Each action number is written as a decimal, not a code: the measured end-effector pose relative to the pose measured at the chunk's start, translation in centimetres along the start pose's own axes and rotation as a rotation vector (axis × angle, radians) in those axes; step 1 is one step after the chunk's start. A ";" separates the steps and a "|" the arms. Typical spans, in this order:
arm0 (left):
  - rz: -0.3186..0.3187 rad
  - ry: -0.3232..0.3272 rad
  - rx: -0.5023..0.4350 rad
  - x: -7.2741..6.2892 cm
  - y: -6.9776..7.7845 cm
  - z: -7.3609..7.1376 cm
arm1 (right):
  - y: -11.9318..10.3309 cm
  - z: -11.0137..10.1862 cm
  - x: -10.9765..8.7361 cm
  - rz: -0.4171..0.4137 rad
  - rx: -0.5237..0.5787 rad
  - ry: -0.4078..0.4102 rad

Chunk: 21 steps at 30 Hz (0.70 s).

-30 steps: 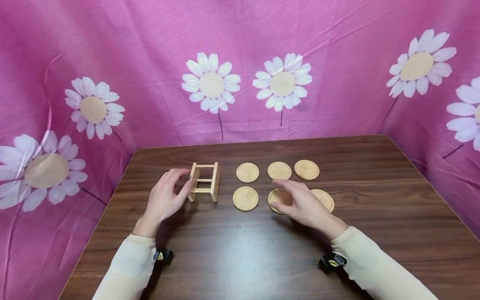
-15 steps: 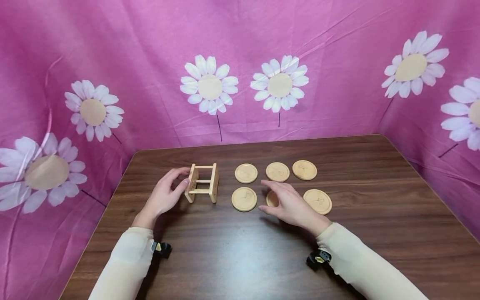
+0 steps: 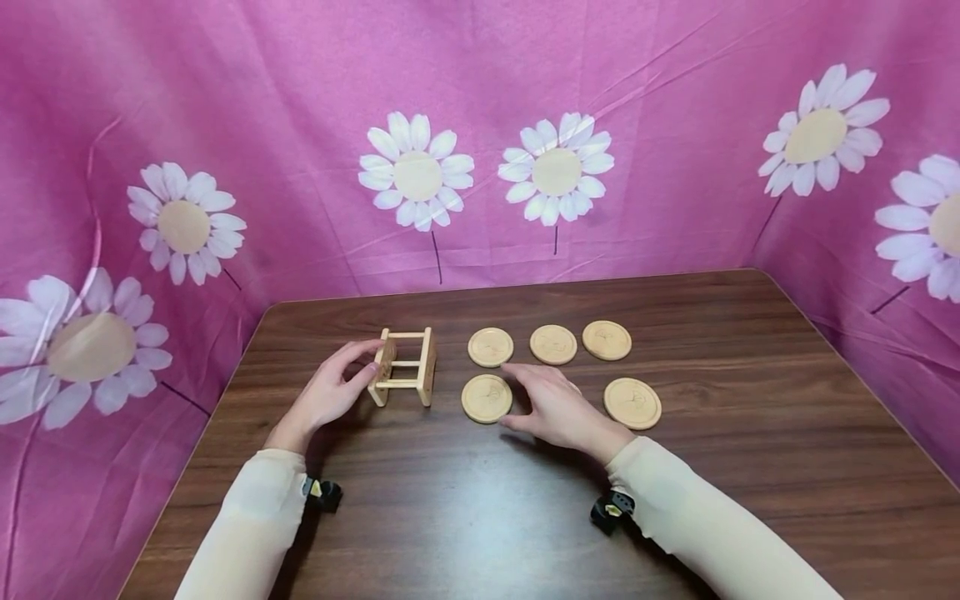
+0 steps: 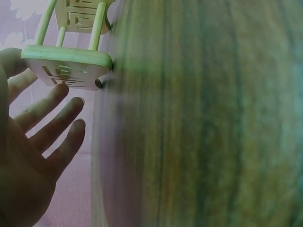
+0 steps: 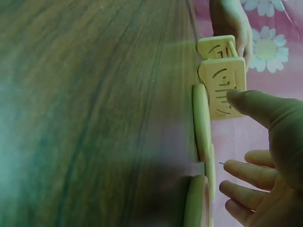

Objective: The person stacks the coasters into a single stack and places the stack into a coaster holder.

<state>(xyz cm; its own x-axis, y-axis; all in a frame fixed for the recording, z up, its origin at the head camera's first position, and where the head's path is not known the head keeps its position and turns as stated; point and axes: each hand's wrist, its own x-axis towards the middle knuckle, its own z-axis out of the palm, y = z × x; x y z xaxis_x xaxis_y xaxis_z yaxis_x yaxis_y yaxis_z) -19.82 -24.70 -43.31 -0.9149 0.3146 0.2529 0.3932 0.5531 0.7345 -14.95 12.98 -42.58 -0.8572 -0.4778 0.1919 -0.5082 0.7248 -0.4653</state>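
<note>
A small wooden rack [image 3: 405,383] with carved side panels and round crossbars stands upright on the left of the table. My left hand [image 3: 333,393] is at its left panel, thumb and fingertips right at the wood, the other fingers spread loosely in the left wrist view. Round wooden coasters with engraved faces lie flat to the right of the rack. My right hand [image 3: 561,408] holds nothing, its thumb and fingers apart and pointing left at the front-left coaster [image 3: 487,398]. The front-middle coaster is hidden beneath this hand. The front-right coaster [image 3: 633,403] lies behind the wrist.
A back row has a left coaster [image 3: 491,347], a middle coaster [image 3: 553,344] and a right coaster [image 3: 607,340]. All rest on a dark wood-grain table [image 3: 450,517]. Behind it hangs a pink cloth [image 3: 480,67] printed with white daisies.
My right hand has moved left, from over the front-middle coaster toward the front-left one, uncovering the front-right coaster. My left hand stays at the rack, which has shifted hardly at all.
</note>
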 end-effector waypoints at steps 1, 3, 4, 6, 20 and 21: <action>-0.008 -0.009 -0.007 0.0 0.0 0.0 | -0.1 0.1 0.1 0.007 -0.005 -0.008; -0.025 -0.023 -0.021 0.0 0.0 0.0 | -0.3 0.2 0.4 0.009 -0.009 -0.017; -0.030 -0.028 -0.029 0.1 0.0 0.0 | -0.3 0.3 0.5 0.004 -0.009 -0.018; -0.035 -0.031 -0.034 0.1 -0.2 0.0 | -0.4 0.6 0.8 -0.012 -0.012 -0.021; -0.043 -0.049 -0.038 0.1 -0.1 0.0 | -1.0 2.2 1.7 -0.043 -0.056 -0.036; -0.044 -0.048 -0.038 0.1 -0.1 0.0 | -1.0 2.2 1.8 -0.046 -0.060 -0.032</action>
<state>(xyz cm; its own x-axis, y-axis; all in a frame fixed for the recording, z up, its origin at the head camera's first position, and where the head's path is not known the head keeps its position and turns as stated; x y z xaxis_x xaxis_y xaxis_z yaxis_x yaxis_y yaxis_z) -19.94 -24.73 -43.40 -0.9253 0.3281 0.1900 0.3482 0.5375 0.7680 -15.82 10.31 -43.73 -0.8301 -0.5265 0.1838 -0.5521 0.7295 -0.4038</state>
